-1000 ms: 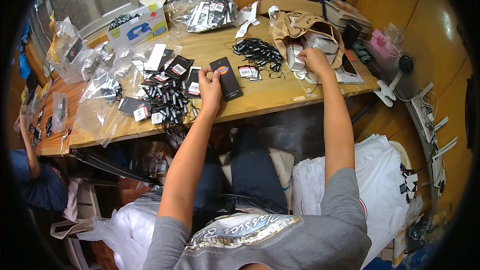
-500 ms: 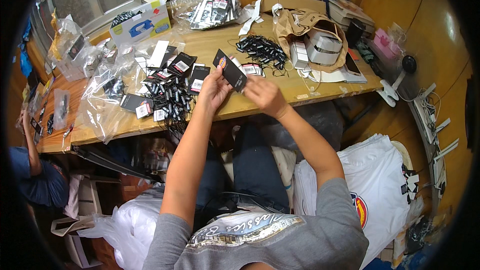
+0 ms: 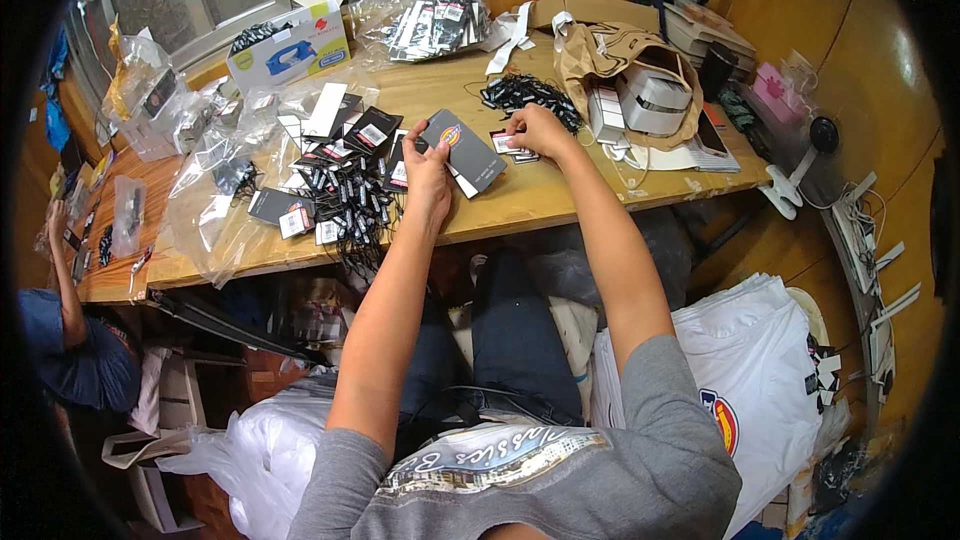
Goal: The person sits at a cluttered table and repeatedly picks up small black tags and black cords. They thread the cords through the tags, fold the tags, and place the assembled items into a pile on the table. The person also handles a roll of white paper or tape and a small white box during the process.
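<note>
My left hand [image 3: 428, 180] is closed on a black hang tag [image 3: 468, 148] with a round coloured logo, its thumb across the tag's left edge. The tag is tilted above the table's front edge, and a white strip shows under its lower side. To its right, my right hand [image 3: 543, 132] has its fingertips pinched together at a few small white barcode labels [image 3: 503, 143] on the table; what lies between the fingers is too small to make out. Just beyond that hand is a heap of black tag strings [image 3: 530, 95]. Left of my left hand are piled strung black tags [image 3: 345, 190].
The wooden table [image 3: 600, 190] also bears a clear plastic bag [image 3: 205, 230], an iron's box [image 3: 290, 50], bagged tags [image 3: 438, 25], and a brown paper bag [image 3: 635, 55] around a white device. White shirts [image 3: 745, 360] lie at my right. Another person's arm [image 3: 68, 275] is at far left.
My right hand has left the hang tag and moved right to the barcode labels. My left hand keeps the tag, now turned flatter with its front showing more.
</note>
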A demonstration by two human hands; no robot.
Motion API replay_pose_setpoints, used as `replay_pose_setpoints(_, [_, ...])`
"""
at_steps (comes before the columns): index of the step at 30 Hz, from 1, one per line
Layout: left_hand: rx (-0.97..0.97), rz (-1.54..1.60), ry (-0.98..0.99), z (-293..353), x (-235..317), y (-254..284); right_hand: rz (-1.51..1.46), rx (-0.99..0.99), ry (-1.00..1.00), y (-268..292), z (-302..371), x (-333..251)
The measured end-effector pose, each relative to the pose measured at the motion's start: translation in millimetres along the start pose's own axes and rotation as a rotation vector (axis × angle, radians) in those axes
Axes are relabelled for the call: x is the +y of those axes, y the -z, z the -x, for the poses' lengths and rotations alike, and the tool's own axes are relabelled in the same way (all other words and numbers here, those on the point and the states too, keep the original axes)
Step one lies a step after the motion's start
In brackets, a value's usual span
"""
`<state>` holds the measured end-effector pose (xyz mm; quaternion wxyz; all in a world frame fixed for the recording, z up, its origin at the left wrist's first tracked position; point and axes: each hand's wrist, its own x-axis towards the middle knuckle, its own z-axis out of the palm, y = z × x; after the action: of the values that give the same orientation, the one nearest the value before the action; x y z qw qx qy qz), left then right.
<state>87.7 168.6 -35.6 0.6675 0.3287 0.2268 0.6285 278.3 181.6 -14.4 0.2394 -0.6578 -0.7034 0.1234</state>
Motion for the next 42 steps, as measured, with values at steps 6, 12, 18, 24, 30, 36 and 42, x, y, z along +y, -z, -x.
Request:
replay_pose_setpoints(6, [-0.038,-0.117,0.012,-4,-2,1,0.07,0.011,0.086,-3,-9,5])
replay_pose_setpoints(12, [-0.029,-0.098,-0.057,2,0,-3,0.023,0.007,-0.017,2,-10,5])
replay_pose_setpoints(18, [0.152,-0.377,-0.137,-7,-11,12,0.052,0.326,-0.031,35,13,-1])
replay_pose_setpoints(24, [0.059,-0.865,-0.181,-5,-25,5,0.511,0.738,-0.455,118,60,74])
replay_pose_setpoints(30, [0.033,-0.766,-0.21,-13,-32,9,0.548,0.734,-0.191,136,64,122])
replay_pose_setpoints(36, [-0.002,-0.8,-0.242,-7,-27,7,0.58,0.673,-0.107,137,69,122])
replay_pose_setpoints(42, [-0.001,-0.802,-0.267,-13,-34,11,0.662,0.737,-0.005,127,69,123])
